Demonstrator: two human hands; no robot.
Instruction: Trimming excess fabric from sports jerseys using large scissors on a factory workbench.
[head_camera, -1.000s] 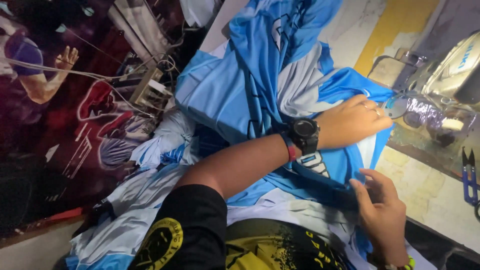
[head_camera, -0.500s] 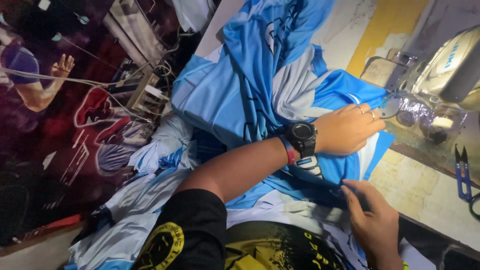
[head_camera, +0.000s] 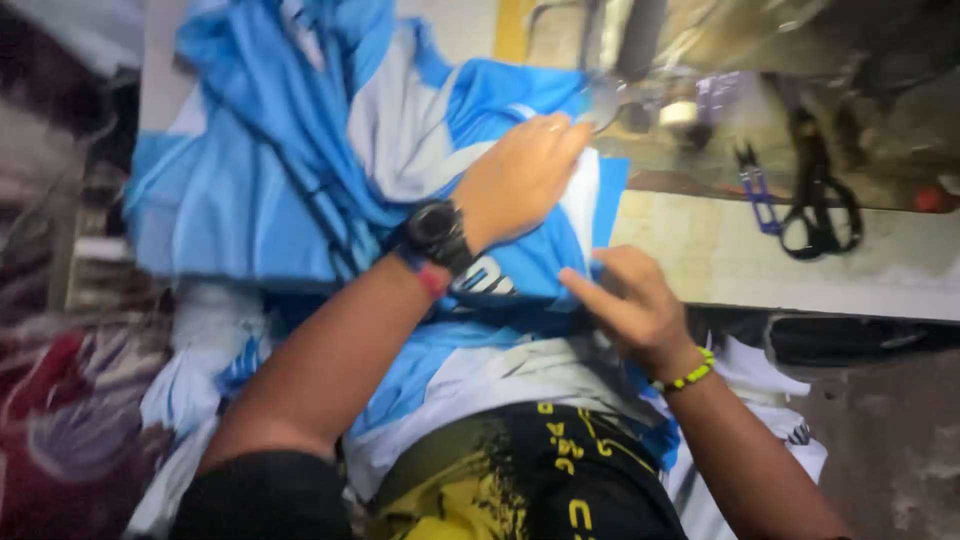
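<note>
Nearest, at six o'clock, a black and yellow garment (head_camera: 520, 480) covers the person's lap. Just above it the right hand (head_camera: 632, 305), a beaded bracelet (head_camera: 688, 375) on its wrist, pinches the lower edge of the blue and white shirt (head_camera: 300, 170) with fingers closed on the cloth, seemingly to keep it taut. The left hand (head_camera: 520, 178), with a black watch (head_camera: 435, 232), lies flat with fingers together on the shirt, pinning it to the table (head_camera: 720, 260) toward the sewing machine (head_camera: 640, 60) at one o'clock. Farther off at two o'clock lie small blue snips (head_camera: 755, 185) and black scissors (head_camera: 820, 200), within reach.
</note>
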